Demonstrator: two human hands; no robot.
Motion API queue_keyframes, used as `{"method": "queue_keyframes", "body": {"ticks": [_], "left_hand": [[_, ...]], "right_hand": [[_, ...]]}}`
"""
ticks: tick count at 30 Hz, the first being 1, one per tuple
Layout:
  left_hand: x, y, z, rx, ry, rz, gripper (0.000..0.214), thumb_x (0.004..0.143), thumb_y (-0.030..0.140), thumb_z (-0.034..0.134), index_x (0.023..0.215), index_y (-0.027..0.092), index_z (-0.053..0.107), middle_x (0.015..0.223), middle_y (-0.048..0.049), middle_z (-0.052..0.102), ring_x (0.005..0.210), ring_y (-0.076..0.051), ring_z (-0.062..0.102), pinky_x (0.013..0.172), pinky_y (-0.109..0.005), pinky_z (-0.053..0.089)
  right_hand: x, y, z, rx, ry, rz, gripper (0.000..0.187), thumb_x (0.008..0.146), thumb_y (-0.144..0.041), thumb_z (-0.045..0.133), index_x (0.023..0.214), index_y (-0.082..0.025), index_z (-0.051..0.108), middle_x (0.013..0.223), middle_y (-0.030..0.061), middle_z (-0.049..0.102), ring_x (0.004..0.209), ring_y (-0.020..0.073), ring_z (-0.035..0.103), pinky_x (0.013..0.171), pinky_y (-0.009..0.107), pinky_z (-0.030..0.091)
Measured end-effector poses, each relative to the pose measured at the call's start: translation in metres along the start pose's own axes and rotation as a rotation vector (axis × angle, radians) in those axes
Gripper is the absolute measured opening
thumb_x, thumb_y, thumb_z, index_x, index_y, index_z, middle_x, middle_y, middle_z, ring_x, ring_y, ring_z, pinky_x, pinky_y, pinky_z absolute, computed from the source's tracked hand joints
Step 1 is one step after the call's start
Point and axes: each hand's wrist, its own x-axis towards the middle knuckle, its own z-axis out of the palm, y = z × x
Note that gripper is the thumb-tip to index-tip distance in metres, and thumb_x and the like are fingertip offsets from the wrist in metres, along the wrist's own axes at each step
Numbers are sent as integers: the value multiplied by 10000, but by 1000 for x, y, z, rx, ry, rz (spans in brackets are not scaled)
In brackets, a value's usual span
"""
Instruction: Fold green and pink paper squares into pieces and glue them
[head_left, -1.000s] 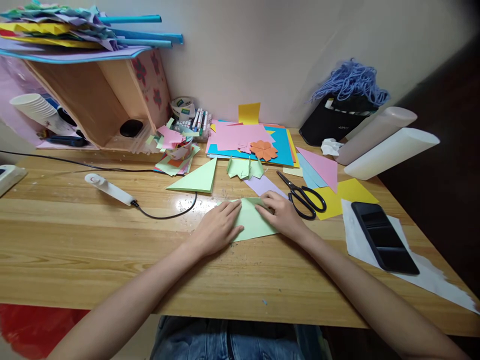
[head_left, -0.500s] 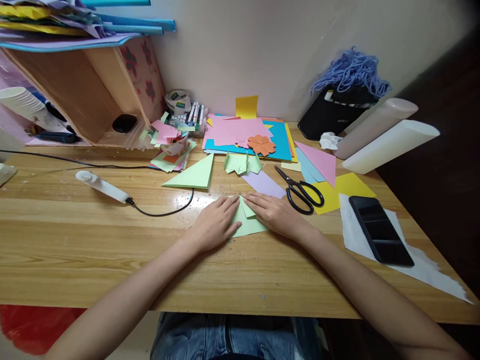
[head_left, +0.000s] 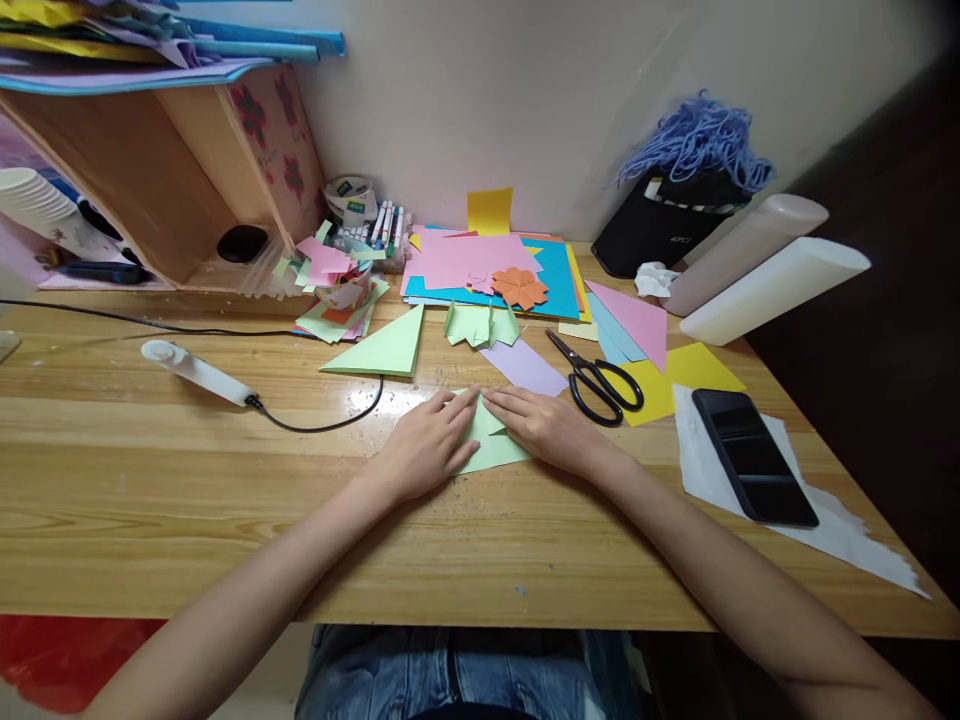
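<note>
A light green sheet of paper [head_left: 490,457] lies on the table in front of me with a folded flap at its top right. My left hand [head_left: 424,445] rests flat on its left side, fingers stretched towards the top point and thumb apart. Across the flap lies my right hand [head_left: 546,425], its straight fingers pressing the paper and covering most of the fold. The fingertips of both hands nearly meet at the top. Just beyond are a folded green paper piece [head_left: 480,326], a green paper triangle [head_left: 382,345] and a lilac sheet [head_left: 523,367].
Black-handled scissors [head_left: 598,380] lie right of my hands, beside yellow paper [head_left: 679,385]. A black phone [head_left: 754,455] sits on torn white paper. On the left is a white device [head_left: 196,373] with a black cable. Coloured sheets [head_left: 465,262] and an orange paper flower [head_left: 519,288] are behind.
My right hand has slid slightly left over the flap, so less of the flap shows. My left hand stays on the paper. The whole view has shifted a little.
</note>
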Motion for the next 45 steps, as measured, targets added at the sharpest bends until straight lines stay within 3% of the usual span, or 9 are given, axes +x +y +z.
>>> {"method": "queue_keyframes", "body": {"ticks": [9, 16, 31, 39, 45], "left_hand": [[2, 0, 0, 15, -15, 4, 404, 887, 336, 365, 1213, 111, 441, 1328, -81, 443, 1078, -225, 435, 960, -345, 353], [2, -1, 0, 21, -5, 14, 394, 887, 341, 362, 1203, 123, 450, 1338, -69, 438, 1072, -225, 438, 946, -350, 373], [2, 0, 6, 41, 27, 4, 404, 882, 324, 362, 1210, 102, 441, 1316, -83, 457, 1115, -245, 419, 968, -353, 359], [3, 0, 5, 12, 45, 28, 377, 868, 318, 391, 1176, 117, 472, 1312, -93, 450, 1067, -253, 439, 947, -379, 368], [4, 1, 3, 16, 41, 44, 316, 871, 326, 389, 1087, 145, 531, 1307, -107, 439, 1057, -256, 444, 909, -400, 381]], "right_hand": [[0, -1, 2, 13, 27, 1, 350, 842, -44, 375, 1139, -51, 560, 1170, 151, 587, 1074, 219, 556, 896, 357, 494], [1, 3, 1, 137, 75, 7, 354, 823, -69, 412, 1144, -93, 561, 1160, 132, 598, 1072, 206, 557, 890, 363, 501], [1, 1, 5, 118, 75, 23, 343, 831, -76, 414, 1130, -110, 579, 1145, 123, 610, 1058, 221, 562, 861, 387, 507], [4, -9, -9, 110, 3, 85, 356, 820, -183, 467, 1149, -87, 563, 1157, 137, 598, 1047, 244, 556, 882, 405, 479], [2, 1, -20, 69, -32, 54, 235, 833, -161, 451, 947, -121, 653, 975, 90, 674, 900, 203, 596, 795, 342, 493]]}}
